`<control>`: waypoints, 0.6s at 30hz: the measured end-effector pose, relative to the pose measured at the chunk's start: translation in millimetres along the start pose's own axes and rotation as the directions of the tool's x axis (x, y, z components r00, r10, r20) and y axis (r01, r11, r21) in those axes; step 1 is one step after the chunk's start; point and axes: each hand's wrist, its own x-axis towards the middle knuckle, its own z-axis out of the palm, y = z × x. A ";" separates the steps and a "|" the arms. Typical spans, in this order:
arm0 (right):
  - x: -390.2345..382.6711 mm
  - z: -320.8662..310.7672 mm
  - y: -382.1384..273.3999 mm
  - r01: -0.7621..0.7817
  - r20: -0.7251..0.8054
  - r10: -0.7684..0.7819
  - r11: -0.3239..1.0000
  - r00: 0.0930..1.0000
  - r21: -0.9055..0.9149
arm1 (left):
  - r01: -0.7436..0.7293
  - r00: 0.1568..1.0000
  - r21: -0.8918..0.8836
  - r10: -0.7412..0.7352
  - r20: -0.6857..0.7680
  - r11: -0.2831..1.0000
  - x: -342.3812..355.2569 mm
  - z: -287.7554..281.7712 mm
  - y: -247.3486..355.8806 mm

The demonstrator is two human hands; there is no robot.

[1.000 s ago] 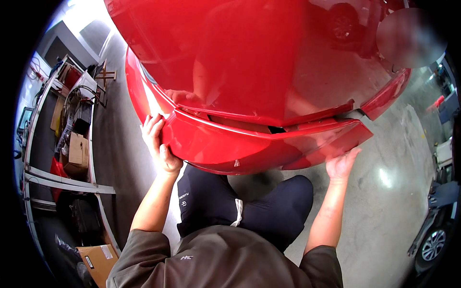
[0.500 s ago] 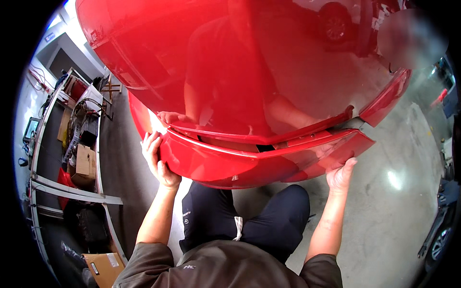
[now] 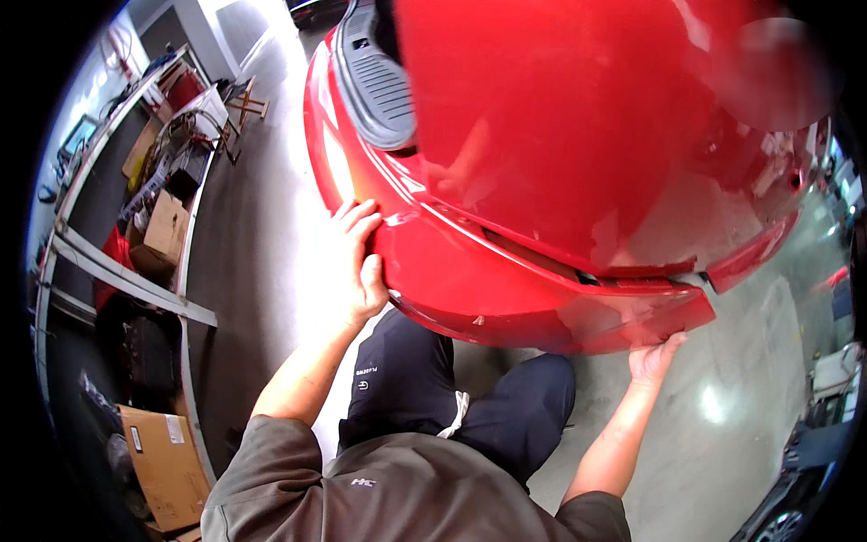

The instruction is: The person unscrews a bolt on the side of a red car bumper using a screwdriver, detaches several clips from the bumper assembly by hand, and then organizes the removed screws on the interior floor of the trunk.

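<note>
- Bumper [image 3: 506, 300]: red, centre to three o'clock, below the red panel [image 3: 560, 144] at one o'clock.
- Left hand [image 3: 358, 262]: at the bumper's nine o'clock end, fingers and thumb spread against it.
- Right hand [image 3: 655, 361]: under the bumper's four o'clock edge; grip cannot be told.

The bumper [image 3: 506, 298] is lining the car's [image 3: 560, 144] near edge; leftward, a box [image 3: 166, 226] is sitting at the shelf's [image 3: 135, 279] right edge.

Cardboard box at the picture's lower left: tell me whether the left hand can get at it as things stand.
Probably not: the left hand is on the red bumper, and floor lies between that hand and the cardboard box.
</note>
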 end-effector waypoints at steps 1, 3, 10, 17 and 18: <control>0.2 -2.2 -1.3 -0.008 -0.018 0.008 1.000 1.000 0.013 | -0.014 0.999 -0.037 0.013 -0.029 0.999 1.2 0.5 -2.0; -0.5 0.3 -4.9 0.011 0.042 -0.010 1.000 0.999 -0.015 | -0.065 0.997 -0.066 0.067 0.038 0.996 13.7 -14.6 -1.4; -4.1 18.4 -13.6 0.013 -0.018 -0.013 1.000 1.000 -0.025 | -0.162 0.967 -0.357 0.220 0.128 0.920 68.7 -30.6 -20.8; -15.6 34.1 -41.9 0.097 -0.092 -0.113 0.983 0.989 -0.155 | -0.335 0.942 -0.323 0.323 -0.092 0.885 111.4 -27.3 -46.3; -14.5 45.6 -48.5 0.059 -0.065 -0.066 0.993 0.996 -0.106 | -0.339 0.940 -0.314 0.308 -0.145 0.887 120.0 -26.9 -48.6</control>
